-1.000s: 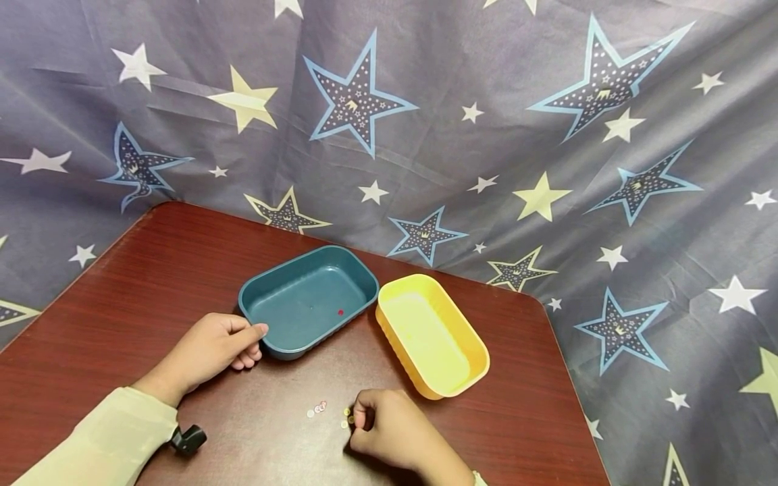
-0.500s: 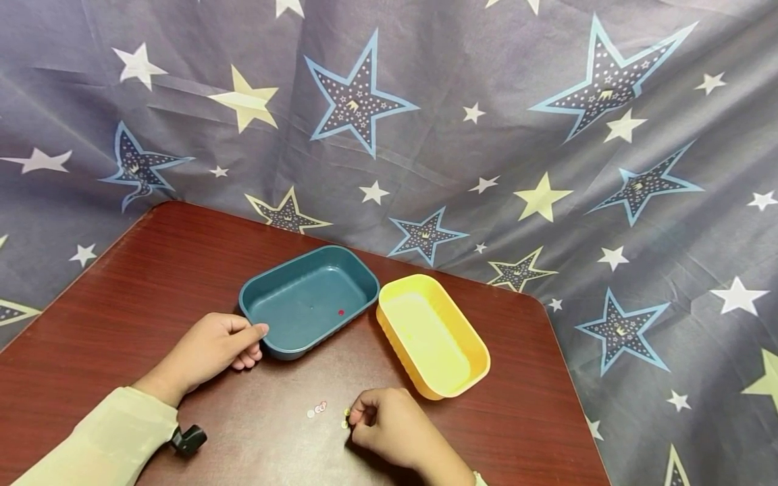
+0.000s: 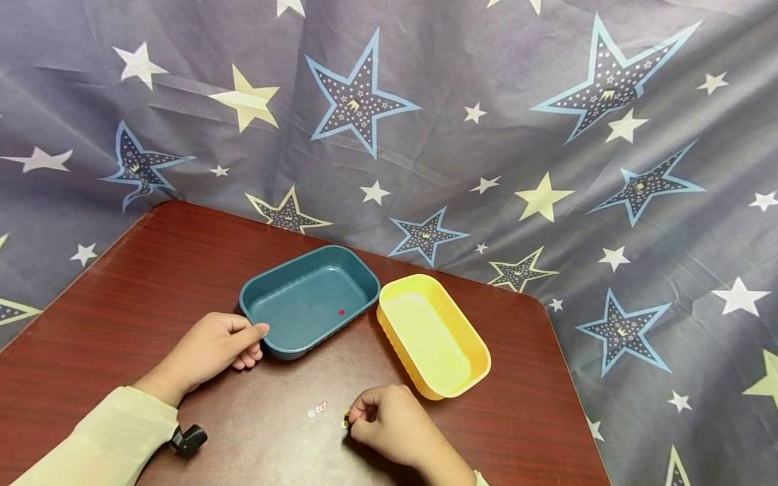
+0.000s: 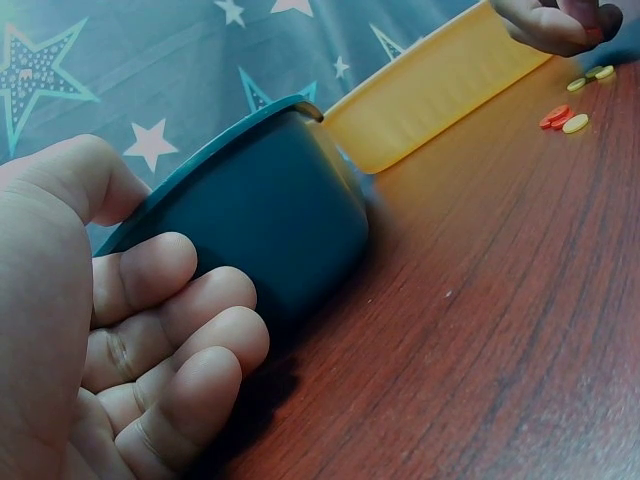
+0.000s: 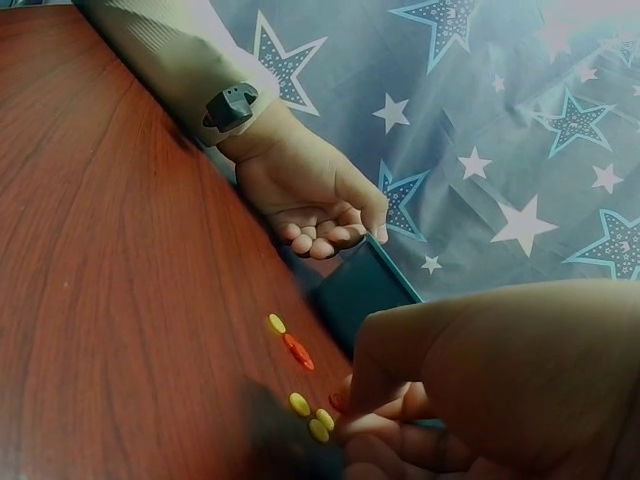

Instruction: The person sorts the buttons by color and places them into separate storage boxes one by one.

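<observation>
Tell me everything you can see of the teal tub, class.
The teal tub is oblong and open-topped, with rounded corners, a thin rim and smooth, plastic-looking walls. It sits upright on the reddish table, beside the yellow tub; whether the two touch is unclear. A small red disc lies inside, towards the near right. The left hand grips the rim at its left end.

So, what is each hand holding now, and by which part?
Left hand: blue box, by its rim. Right hand: apparently a red button; exact pinch hidden.
</observation>
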`<state>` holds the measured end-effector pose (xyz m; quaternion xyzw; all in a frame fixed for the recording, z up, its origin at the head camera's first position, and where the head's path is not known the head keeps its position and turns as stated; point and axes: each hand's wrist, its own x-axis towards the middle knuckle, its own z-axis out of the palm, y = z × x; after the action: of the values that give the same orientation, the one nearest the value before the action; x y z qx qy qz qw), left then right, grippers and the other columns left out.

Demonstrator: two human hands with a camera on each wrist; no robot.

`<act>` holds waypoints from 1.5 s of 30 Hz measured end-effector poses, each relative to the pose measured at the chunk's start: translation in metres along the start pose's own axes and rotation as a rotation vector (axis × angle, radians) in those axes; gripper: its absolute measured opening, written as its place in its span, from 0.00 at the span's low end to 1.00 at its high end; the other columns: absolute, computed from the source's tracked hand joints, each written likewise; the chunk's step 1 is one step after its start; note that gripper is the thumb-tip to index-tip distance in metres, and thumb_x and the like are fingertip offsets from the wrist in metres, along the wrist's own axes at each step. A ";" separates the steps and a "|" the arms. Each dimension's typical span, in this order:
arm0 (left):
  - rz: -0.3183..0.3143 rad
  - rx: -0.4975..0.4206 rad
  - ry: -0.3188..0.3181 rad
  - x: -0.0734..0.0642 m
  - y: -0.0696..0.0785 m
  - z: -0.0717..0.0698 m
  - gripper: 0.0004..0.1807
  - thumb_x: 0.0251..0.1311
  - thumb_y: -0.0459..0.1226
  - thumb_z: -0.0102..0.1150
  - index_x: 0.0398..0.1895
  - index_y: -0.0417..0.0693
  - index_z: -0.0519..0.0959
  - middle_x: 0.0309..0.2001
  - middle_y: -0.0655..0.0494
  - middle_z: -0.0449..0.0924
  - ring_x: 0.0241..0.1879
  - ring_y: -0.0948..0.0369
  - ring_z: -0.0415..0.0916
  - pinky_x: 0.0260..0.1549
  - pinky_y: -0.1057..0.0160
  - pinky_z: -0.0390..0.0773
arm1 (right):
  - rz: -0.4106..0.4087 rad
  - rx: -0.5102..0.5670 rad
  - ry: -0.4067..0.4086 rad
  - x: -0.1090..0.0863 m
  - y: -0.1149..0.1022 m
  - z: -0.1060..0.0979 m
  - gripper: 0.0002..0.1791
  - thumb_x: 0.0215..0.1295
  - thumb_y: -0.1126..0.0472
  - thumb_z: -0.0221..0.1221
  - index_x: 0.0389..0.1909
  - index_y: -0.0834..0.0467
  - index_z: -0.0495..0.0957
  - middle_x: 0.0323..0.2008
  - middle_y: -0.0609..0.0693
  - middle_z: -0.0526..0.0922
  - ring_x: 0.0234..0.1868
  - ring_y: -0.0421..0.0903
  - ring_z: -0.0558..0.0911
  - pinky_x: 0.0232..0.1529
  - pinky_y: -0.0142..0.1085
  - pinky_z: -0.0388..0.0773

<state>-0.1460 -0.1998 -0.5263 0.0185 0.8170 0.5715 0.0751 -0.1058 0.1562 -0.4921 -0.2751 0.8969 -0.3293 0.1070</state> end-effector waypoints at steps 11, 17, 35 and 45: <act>-0.005 0.011 0.002 -0.001 0.001 0.000 0.26 0.73 0.57 0.61 0.28 0.46 0.88 0.26 0.51 0.87 0.26 0.58 0.86 0.28 0.60 0.88 | -0.020 -0.022 0.007 0.008 -0.013 -0.014 0.12 0.57 0.65 0.66 0.23 0.43 0.82 0.18 0.30 0.77 0.20 0.24 0.71 0.23 0.21 0.72; 0.001 0.004 0.003 -0.001 0.002 0.000 0.27 0.73 0.57 0.61 0.28 0.45 0.87 0.26 0.50 0.87 0.26 0.57 0.86 0.28 0.59 0.88 | -0.003 -0.017 0.024 0.016 -0.020 -0.029 0.12 0.55 0.65 0.65 0.22 0.43 0.81 0.18 0.32 0.76 0.20 0.27 0.72 0.22 0.23 0.71; 0.002 -0.016 -0.003 -0.001 0.004 0.001 0.26 0.74 0.55 0.61 0.26 0.44 0.87 0.25 0.49 0.87 0.25 0.57 0.86 0.27 0.58 0.88 | 0.018 -0.010 0.033 0.044 -0.026 -0.080 0.11 0.62 0.61 0.66 0.26 0.40 0.85 0.22 0.34 0.80 0.25 0.35 0.77 0.29 0.28 0.77; 0.003 -0.028 -0.011 -0.001 0.002 0.001 0.26 0.73 0.55 0.61 0.27 0.43 0.87 0.25 0.49 0.86 0.25 0.56 0.86 0.27 0.58 0.88 | 0.063 0.052 -0.029 0.072 -0.031 -0.109 0.08 0.67 0.61 0.63 0.29 0.50 0.87 0.19 0.42 0.80 0.19 0.40 0.79 0.22 0.30 0.75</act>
<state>-0.1453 -0.1981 -0.5243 0.0218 0.8083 0.5830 0.0789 -0.1928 0.1536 -0.3899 -0.2485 0.8946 -0.3450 0.1374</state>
